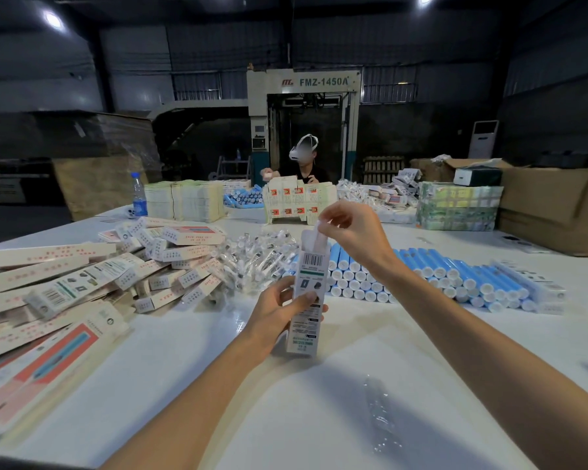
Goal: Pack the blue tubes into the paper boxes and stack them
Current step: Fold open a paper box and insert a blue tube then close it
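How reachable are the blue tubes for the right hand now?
Likely yes: the blue tubes lie uncovered beside the right hand, but it pinches a white strip at the box top.

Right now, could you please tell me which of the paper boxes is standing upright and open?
The paper box gripped by the left hand, the right hand pinching its open top; the others lie flat in the pile at left.
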{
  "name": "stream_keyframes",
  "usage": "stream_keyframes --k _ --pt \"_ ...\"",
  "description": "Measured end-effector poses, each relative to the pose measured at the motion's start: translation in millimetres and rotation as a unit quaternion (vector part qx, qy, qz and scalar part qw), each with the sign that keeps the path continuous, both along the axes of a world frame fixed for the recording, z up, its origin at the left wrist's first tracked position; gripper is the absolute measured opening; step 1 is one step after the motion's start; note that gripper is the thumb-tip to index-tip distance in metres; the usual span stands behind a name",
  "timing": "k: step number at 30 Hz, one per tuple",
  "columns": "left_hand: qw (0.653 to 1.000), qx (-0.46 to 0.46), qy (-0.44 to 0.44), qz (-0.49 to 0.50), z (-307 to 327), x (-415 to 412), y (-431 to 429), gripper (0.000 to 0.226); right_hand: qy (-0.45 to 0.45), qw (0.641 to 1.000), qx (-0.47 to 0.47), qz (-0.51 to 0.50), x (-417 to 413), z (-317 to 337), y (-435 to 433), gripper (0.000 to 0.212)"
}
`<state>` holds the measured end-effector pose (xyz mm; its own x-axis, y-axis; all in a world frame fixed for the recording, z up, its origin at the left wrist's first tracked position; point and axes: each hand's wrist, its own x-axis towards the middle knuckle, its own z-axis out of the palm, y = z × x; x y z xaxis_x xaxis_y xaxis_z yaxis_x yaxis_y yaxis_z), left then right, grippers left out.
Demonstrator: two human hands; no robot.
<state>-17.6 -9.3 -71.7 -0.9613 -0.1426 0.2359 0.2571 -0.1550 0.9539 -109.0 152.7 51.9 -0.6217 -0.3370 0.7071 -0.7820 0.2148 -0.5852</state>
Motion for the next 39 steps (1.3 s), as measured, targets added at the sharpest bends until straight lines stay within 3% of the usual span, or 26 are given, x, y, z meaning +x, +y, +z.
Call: stream_keyframes --k 3,8,13,19,21,28,39 --pt "1.000 -0.005 0.001 -0.004 0 0 0 0.044 -0.014 0.999 -0.025 0.016 -2 1 -1 0.012" --pt "1.000 0.000 -0.002 0.000 -1 -1 0 0.048 0.029 0.989 0.141 0.013 -4 -7 -6 0.006" --pt "1.000 -0.009 -0.005 0.012 -2 -2 0 0.051 0.035 0.976 0.212 0.030 -2 -12 -1 0.022" --pt "0.998 -0.046 0.007 0.038 -1 -1 -4 0.039 -0.100 0.994 -0.015 0.040 7 -46 15 0.028" --pt "0.997 -0.059 0.015 0.045 -2 -2 -3 0.037 -0.133 0.989 -0.021 0.054 11 -65 19 0.031" --pt "0.991 -0.096 0.081 0.036 0 3 1 0.085 -0.140 0.981 -0.037 0.131 20 -101 8 0.055" --pt "0.978 -0.169 0.119 0.024 7 5 -1 0.078 -0.105 0.983 -0.006 0.151 19 -92 11 0.042"
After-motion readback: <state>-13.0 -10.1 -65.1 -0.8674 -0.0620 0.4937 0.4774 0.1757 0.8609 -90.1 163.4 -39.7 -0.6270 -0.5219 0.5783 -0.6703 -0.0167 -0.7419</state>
